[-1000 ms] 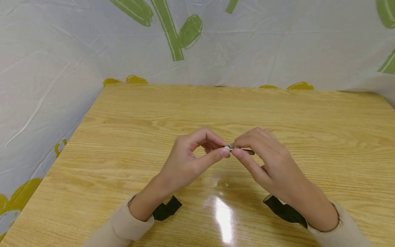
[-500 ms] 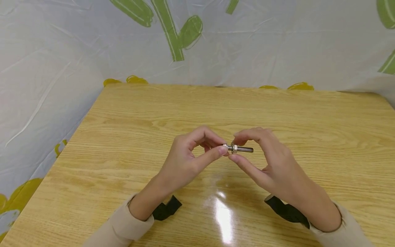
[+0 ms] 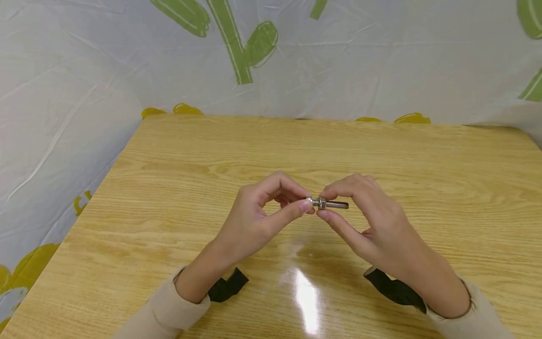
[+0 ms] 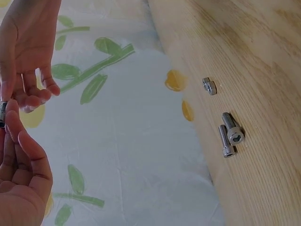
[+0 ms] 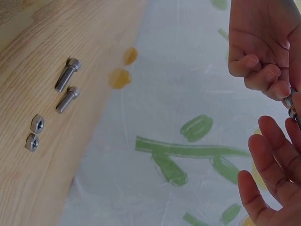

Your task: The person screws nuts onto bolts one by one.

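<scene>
In the head view my left hand [image 3: 254, 219] pinches the head end of a silver bolt [image 3: 338, 205] between thumb and fingers. The bolt lies level, its free end pointing right. A hex nut [image 3: 323, 203] sits partway along the shank, a short stretch of thread showing between it and the left fingertips. My right hand [image 3: 381, 226] pinches this nut between thumb and forefinger. A thin ring beside the nut is too small to tell apart. Both wrist views show the bolt only partly, at the frame's edge.
In the left wrist view, a larger socket-head bolt [image 4: 233, 129], a smaller bolt [image 4: 226, 142] and two nuts [image 4: 211, 88] lie on a wooden table [image 4: 268, 94]. A patterned cloth [image 3: 322, 70] hangs behind the table. Black straps [image 3: 228, 286] show below the wrists.
The right fingers covered the nut one second ago, then spread off it half a second ago. Now they close on it again. The left hand keeps its hold on the bolt.
</scene>
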`<state>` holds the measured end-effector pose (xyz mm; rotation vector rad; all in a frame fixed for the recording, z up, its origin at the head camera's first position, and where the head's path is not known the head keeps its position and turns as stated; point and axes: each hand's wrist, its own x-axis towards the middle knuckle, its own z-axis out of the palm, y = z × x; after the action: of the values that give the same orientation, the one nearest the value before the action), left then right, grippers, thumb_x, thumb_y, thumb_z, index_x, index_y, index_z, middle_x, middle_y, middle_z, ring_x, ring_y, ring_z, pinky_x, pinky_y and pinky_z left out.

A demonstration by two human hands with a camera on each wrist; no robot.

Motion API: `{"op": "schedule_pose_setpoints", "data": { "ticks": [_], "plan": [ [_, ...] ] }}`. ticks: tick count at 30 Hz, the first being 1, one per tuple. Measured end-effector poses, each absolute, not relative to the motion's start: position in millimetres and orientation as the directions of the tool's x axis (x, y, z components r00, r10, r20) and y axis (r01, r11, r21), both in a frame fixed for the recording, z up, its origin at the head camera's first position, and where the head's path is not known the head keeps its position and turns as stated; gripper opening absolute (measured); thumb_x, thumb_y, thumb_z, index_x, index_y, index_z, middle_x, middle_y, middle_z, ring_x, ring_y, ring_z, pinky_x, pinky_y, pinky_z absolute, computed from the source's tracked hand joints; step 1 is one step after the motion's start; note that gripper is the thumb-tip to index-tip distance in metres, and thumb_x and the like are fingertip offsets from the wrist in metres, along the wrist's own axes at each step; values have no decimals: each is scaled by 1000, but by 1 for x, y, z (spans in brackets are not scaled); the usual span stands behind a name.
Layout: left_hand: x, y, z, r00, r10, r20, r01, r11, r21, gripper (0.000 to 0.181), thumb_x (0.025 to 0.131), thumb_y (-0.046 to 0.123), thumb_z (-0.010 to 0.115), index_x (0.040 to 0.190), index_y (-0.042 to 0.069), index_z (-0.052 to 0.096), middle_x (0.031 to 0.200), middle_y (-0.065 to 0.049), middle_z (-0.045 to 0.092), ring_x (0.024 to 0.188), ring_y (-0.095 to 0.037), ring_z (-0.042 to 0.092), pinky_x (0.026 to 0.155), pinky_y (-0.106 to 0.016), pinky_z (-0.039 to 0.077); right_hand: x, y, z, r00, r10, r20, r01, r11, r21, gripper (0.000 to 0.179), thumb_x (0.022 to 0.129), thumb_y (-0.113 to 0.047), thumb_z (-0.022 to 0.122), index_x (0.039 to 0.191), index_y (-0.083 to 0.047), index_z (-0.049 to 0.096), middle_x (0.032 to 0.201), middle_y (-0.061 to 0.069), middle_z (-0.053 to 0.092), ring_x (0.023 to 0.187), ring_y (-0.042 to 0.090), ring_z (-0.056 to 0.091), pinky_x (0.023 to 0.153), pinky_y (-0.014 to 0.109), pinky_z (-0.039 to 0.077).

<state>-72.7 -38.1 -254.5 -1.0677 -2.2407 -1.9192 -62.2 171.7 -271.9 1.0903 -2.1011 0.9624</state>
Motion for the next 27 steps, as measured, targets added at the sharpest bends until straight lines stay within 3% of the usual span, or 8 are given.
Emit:
{"op": "schedule_pose_setpoints", "data": {
  "ticks": [15,19,23,27],
  "plan": [
    [-73,-38,-255,-716,525,461,567,50,822,8,87,6,64,95,5,62,86,-5,69,74,-7,59,69,-24,51,-63,173,-274,-514,-478,712,-853,376,-363,15,91,-17,58,102,-7,62,100,-1,62,91,13,53,84,26,36],
    [-73,-37,-256,-706,523,478,583,45,811,8,87,5,64,94,4,62,85,-5,69,73,-6,59,69,-24,51,-61,172,-271,-556,-483,677,-827,404,-391,11,94,-17,55,98,-12,63,97,-5,62,91,12,52,84,26,35],
    [-72,-37,-256,-718,515,468,569,49,821,7,87,6,63,94,4,61,86,-5,69,74,-7,60,69,-24,51,-56,170,-262,-619,-474,626,-780,464,-420,22,99,-25,45,93,-12,62,92,-7,61,88,9,51,83,26,34],
    [-72,-37,-255,-739,507,444,541,54,839,8,88,7,63,95,5,62,88,-5,69,75,-9,59,69,-25,51,-56,173,-264,-665,-452,594,-738,518,-432,19,93,-24,58,107,-13,61,101,-6,62,94,11,51,85,24,36]
  ]
}}
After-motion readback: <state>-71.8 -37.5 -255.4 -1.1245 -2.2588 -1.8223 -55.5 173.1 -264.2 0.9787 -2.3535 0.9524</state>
